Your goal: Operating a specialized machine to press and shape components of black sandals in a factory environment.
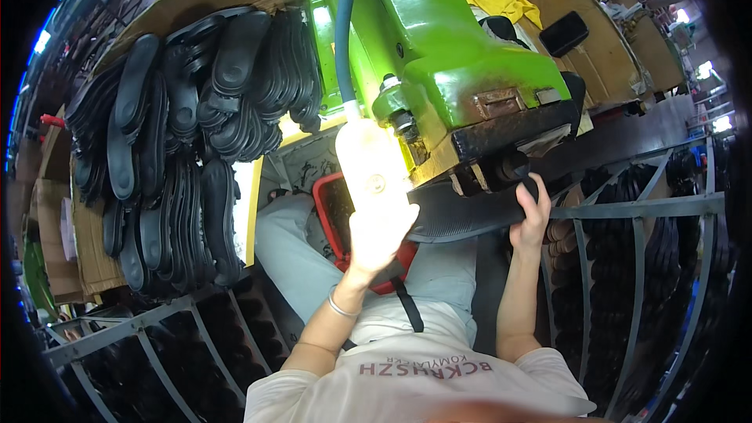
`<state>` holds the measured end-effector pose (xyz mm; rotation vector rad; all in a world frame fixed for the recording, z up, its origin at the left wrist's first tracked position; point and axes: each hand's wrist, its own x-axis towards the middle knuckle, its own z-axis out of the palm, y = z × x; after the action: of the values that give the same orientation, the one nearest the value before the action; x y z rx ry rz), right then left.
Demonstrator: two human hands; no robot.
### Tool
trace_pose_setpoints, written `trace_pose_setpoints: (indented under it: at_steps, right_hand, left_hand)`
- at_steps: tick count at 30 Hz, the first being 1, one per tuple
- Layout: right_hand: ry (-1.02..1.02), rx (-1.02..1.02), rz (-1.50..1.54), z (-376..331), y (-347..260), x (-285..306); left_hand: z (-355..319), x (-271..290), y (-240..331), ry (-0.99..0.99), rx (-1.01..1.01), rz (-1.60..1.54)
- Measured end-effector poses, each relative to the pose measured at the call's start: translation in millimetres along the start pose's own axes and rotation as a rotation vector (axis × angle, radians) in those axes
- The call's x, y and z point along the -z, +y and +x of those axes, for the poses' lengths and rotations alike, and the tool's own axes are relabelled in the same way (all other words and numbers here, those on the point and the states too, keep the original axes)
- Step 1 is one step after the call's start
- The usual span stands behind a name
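A black shoe sole (470, 221) lies crosswise under the head of a green machine (470, 55). My left hand (382, 233) grips its left end, the thumb at its edge; glare from the bright lamp (362, 158) washes out most of the fingers. Around the sole's right end my right hand (533, 210) is closed, fingers curled up beside a dark round part of the machine. The machine's head hides the upper side of the sole where it passes beneath.
A cardboard box (94, 244) at left holds stacks of black soles (184, 94). Below my hands sits a red bin (319, 196). Metal racks (642, 207) with dark soles flank me. A yellow cloth (501, 3) and a black phone-like object (564, 33) lie behind the machine.
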<state>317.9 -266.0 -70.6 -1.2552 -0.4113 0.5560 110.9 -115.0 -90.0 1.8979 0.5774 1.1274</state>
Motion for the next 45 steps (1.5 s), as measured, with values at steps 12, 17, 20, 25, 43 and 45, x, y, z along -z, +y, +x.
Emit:
trace_pose_setpoints:
  at_steps: [12,17,20,25,43,45]
  right_hand:
    - [-0.183,0.024,0.173,26,24,-34]
    - [-0.042,-0.194,0.306,-17,75,14]
    - [-0.005,-0.312,0.355,-67,103,28]
    - [-0.2,-0.599,0.458,-135,117,18]
    - [0.085,0.049,0.031,-6,-1,4]
    - [0.002,0.05,0.056,17,-6,-12]
  left_hand:
    - [0,47,-1,0.025,0.406,-0.412]
    - [-17,-7,19,0.153,0.496,-0.394]
    - [-30,-21,1,-0.093,0.508,-0.272]
    - [8,-27,2,-0.187,0.361,-0.13]
    - [9,4,0,-0.038,-0.205,0.249]
    - [14,9,4,0.027,0.035,-0.094]
